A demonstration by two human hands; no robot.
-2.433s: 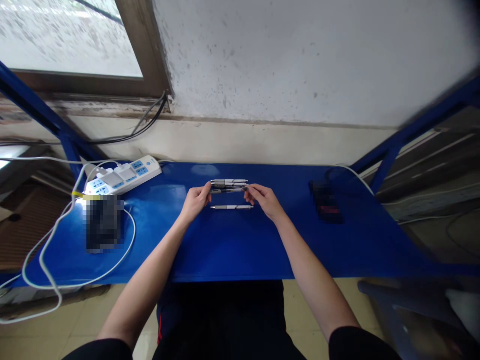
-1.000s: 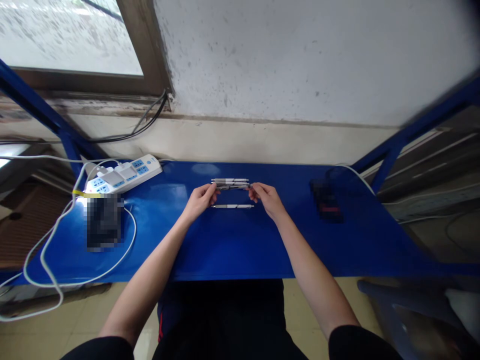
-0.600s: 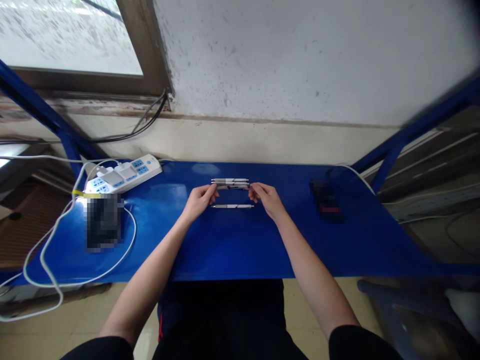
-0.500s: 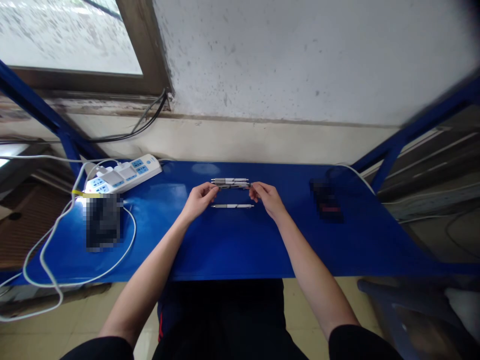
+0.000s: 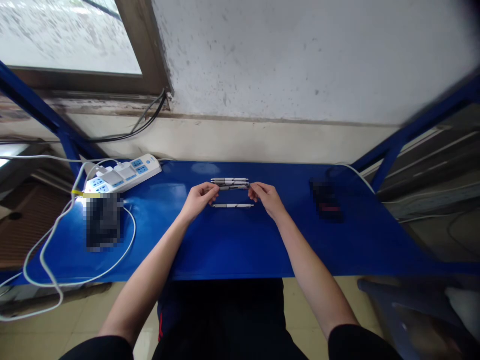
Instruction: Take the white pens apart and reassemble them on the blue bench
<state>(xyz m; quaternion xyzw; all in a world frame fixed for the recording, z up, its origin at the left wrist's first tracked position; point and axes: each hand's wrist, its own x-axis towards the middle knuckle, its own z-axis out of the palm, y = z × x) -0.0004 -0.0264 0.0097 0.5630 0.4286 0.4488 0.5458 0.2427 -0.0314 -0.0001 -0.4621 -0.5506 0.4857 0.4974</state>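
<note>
Several white-and-grey pens lie crosswise on the blue table (image 5: pixel 232 240). My left hand (image 5: pixel 198 200) pinches the left end of one pen (image 5: pixel 233 188) and my right hand (image 5: pixel 266 198) pinches its right end, holding it level just above the table. Another pen (image 5: pixel 229 180) lies just behind the held one. A third pen (image 5: pixel 232 205) lies on the table between my hands, nearer to me.
A white power strip (image 5: pixel 122 175) with white cables (image 5: pixel 56 240) sits at the back left, beside a blurred dark object (image 5: pixel 104 221). Another blurred dark object (image 5: pixel 326 202) lies at the right. Behind the table are a wall and a window; blue frame bars rise at both sides.
The pen held between both hands has shifted slightly away from me, closer to the pen behind it. My hands have barely moved since a second ago.
</note>
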